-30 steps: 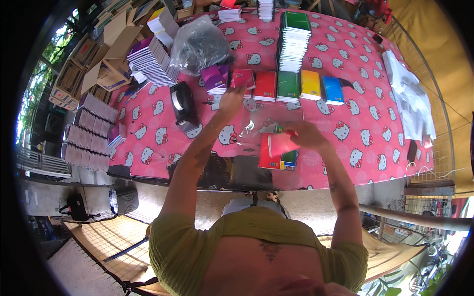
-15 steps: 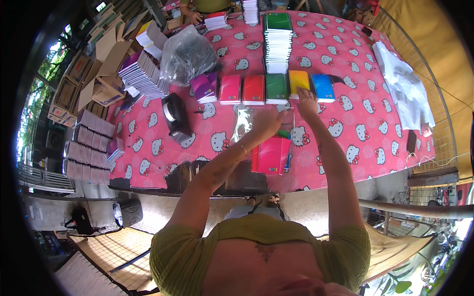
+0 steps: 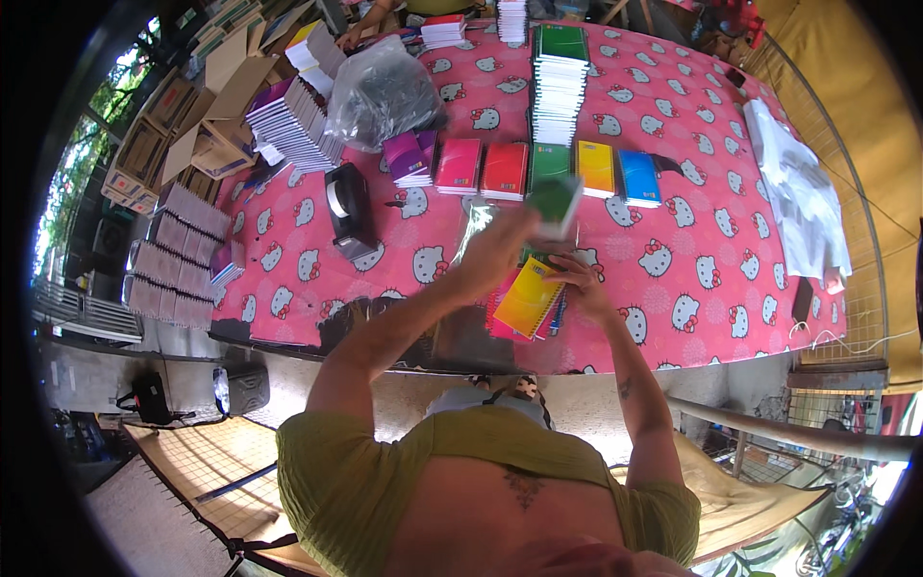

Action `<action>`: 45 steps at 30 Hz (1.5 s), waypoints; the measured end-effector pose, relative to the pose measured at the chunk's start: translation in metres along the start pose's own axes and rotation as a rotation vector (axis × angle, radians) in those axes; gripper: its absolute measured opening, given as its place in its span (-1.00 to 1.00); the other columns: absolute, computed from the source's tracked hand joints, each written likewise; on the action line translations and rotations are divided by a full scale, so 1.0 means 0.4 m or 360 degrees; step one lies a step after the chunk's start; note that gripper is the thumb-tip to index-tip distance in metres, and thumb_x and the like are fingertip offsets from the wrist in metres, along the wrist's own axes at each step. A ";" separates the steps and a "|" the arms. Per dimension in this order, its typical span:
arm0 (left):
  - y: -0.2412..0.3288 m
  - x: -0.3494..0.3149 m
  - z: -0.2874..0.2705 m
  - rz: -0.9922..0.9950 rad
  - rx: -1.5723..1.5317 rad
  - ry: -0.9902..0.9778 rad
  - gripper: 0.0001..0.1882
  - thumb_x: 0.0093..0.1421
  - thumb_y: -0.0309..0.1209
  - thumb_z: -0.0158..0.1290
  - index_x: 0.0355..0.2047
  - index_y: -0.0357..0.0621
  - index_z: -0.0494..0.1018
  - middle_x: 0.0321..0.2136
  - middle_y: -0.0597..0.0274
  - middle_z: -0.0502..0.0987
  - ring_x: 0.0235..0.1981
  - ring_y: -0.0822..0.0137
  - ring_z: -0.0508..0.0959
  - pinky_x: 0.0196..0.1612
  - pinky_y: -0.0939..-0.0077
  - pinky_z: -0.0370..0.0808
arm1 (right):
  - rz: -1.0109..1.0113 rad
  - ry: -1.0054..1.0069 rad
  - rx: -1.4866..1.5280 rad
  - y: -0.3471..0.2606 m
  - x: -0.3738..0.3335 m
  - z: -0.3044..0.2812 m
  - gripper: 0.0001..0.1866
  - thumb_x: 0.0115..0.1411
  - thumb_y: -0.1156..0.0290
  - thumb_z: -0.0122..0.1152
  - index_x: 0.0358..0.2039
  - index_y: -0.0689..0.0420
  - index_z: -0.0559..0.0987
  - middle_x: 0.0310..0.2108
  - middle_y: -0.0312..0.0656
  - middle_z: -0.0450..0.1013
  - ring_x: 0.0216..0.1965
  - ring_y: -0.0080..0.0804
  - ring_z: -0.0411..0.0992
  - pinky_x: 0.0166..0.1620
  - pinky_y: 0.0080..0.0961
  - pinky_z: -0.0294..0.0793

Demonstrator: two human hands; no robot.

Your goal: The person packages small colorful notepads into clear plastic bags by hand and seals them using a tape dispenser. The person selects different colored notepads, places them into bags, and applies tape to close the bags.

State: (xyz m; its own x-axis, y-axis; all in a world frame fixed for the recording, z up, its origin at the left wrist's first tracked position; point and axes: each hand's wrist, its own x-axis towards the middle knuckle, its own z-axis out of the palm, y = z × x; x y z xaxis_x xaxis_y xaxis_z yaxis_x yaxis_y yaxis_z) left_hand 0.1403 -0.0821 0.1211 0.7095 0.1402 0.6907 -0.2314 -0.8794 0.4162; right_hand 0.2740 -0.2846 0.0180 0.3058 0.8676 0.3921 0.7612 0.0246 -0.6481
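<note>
Holding the green notebook (image 3: 558, 204) near its lower edge, the left hand (image 3: 506, 242) is between the notebook row (image 3: 505, 169) and the front pile (image 3: 506, 330). The right hand (image 3: 577, 275) touches the yellow notebook (image 3: 525, 302), turned askew on this pile; whether it pinches, I cannot tell. Aligning the edges with light fingers would probably serve well. The clear bag (image 3: 380, 96) contains something dark; the cardboard box (image 3: 225, 144) is open, its inside hidden.
</note>
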 end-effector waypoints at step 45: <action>-0.007 -0.292 0.096 -0.1809 -0.1324 -0.0247 -0.57 0.23 -0.34 0.07 0.07 -0.29 0.40 -0.24 0.21 0.55 -0.29 0.44 0.55 -0.22 0.50 0.52 | 0.1259 0.0470 0.1302 -0.169 0.027 0.156 -0.31 0.00 0.35 0.50 0.04 0.32 0.31 -0.17 -0.13 0.47 -0.23 -0.32 0.53 -0.14 -0.45 0.58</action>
State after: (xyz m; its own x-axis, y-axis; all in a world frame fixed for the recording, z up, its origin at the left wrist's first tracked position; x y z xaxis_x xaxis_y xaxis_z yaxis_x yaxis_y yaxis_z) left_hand 0.0835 -0.1133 0.0167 0.8241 0.4807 -0.2995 0.2264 0.2052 0.9522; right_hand 0.1902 -0.2460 0.0251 0.7310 0.6384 -0.2410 -0.2612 -0.0645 -0.9631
